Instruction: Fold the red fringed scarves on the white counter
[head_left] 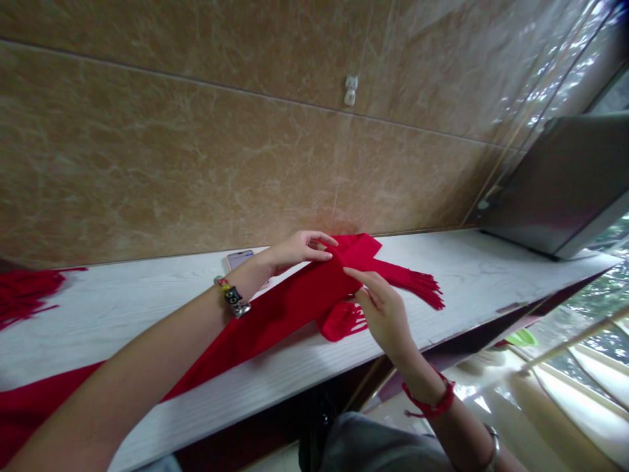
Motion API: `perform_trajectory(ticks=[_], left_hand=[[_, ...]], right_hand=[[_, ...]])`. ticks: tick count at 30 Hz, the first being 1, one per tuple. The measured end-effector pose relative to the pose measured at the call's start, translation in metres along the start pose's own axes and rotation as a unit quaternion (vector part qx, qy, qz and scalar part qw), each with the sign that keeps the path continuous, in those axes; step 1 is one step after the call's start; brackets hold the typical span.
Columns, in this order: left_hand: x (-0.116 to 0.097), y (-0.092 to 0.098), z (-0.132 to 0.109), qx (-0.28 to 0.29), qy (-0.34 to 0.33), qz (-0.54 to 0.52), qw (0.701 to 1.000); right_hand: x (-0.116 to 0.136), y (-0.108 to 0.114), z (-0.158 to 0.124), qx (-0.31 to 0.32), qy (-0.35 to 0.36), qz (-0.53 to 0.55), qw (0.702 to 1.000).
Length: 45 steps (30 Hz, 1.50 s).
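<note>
A long red scarf (289, 305) runs along the white shelf, folded over itself near its right part. One fringed end (422, 285) lies to the right, and a red rolled or bunched piece with pale fringe-like strands (339, 321) sits under the near edge. My left hand (302, 249) grips the far edge of the fold between thumb and fingers. Closer to me, my right hand (386, 308) pinches the near edge of the same fold; some of its fingertips are hidden behind the cloth.
A phone (240, 259) lies by the wall, partly behind my left wrist. More red fringe (29, 292) is at the far left. A large grey box-like object (560, 183) stands at the shelf's right end. A small white cat-shaped piece (350, 90) is on the tiled wall (196, 164).
</note>
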<state>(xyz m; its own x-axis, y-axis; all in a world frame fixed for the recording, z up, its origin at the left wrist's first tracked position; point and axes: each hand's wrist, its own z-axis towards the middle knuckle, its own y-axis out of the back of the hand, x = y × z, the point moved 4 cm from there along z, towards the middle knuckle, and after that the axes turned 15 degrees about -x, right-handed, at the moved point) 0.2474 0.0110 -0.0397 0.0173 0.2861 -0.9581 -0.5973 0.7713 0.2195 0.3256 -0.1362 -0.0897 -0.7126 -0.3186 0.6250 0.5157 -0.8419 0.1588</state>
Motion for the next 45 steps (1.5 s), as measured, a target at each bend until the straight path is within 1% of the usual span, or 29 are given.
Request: perform_trajectory(ticks=[3,6,8,10,13,15,16,20,22,25,27,30,32,33,35,36,38,40,42,45], left_hand=[[0.028,-0.019,0.016,-0.017,-0.006,0.031,0.999],[0.054,-0.043,0.029,0.002,-0.041,0.130,0.991],[0.068,-0.057,0.036,0.017,-0.065,0.199,0.978],[0.080,-0.068,0.039,0.032,-0.077,0.234,0.969],[0.089,-0.074,0.034,0.051,-0.098,0.268,0.957],[0.089,-0.069,0.024,0.051,-0.120,0.306,0.943],[0.088,-0.064,0.017,0.044,-0.130,0.338,0.931],[0.076,-0.044,-0.018,-0.003,-0.143,0.484,0.863],[0.072,-0.041,-0.039,0.012,-0.143,0.511,0.848],[0.076,-0.045,-0.065,0.068,-0.131,0.522,0.840],[0.083,-0.049,-0.076,0.105,-0.123,0.520,0.839],[0.090,-0.053,-0.083,0.142,-0.121,0.505,0.843],[0.092,-0.054,-0.083,0.153,-0.106,0.499,0.847],[0.092,-0.054,-0.082,0.157,-0.100,0.495,0.848],[0.090,-0.052,-0.081,0.153,-0.100,0.489,0.853],[0.089,-0.049,-0.080,0.138,-0.107,0.488,0.855],[0.087,-0.040,-0.077,0.085,-0.120,0.496,0.855],[0.088,-0.027,-0.076,0.043,-0.107,0.513,0.850],[0.094,-0.015,-0.077,0.047,-0.069,0.529,0.844],[0.104,0.002,-0.083,0.066,-0.008,0.551,0.832]], right_hand=[[-0.024,0.014,0.002,0.030,0.000,-0.075,0.997],[-0.046,0.024,-0.001,0.083,0.016,-0.164,0.983],[-0.058,0.026,-0.007,0.128,0.024,-0.224,0.966],[-0.068,0.025,-0.014,0.178,0.028,-0.272,0.945],[-0.076,0.020,-0.023,0.236,0.049,-0.316,0.918],[-0.079,0.017,-0.026,0.252,0.070,-0.333,0.906],[-0.080,0.016,-0.027,0.256,0.078,-0.339,0.902],[-0.081,0.015,-0.027,0.272,0.116,-0.340,0.893],[-0.079,0.016,-0.025,0.270,0.137,-0.331,0.894],[-0.073,0.018,-0.021,0.255,0.160,-0.325,0.896],[-0.071,0.020,-0.020,0.258,0.167,-0.329,0.893],[-0.074,0.020,-0.023,0.290,0.158,-0.333,0.883],[-0.076,0.020,-0.026,0.306,0.146,-0.333,0.880],[-0.076,0.020,-0.025,0.303,0.144,-0.334,0.881],[-0.071,0.018,-0.023,0.273,0.150,-0.329,0.892],[-0.068,0.015,-0.021,0.249,0.155,-0.319,0.901],[-0.060,0.008,-0.018,0.206,0.161,-0.285,0.922],[-0.056,-0.003,-0.019,0.195,0.162,-0.257,0.933],[-0.056,-0.015,-0.025,0.231,0.167,-0.248,0.926],[-0.063,-0.025,-0.037,0.309,0.168,-0.244,0.903]])
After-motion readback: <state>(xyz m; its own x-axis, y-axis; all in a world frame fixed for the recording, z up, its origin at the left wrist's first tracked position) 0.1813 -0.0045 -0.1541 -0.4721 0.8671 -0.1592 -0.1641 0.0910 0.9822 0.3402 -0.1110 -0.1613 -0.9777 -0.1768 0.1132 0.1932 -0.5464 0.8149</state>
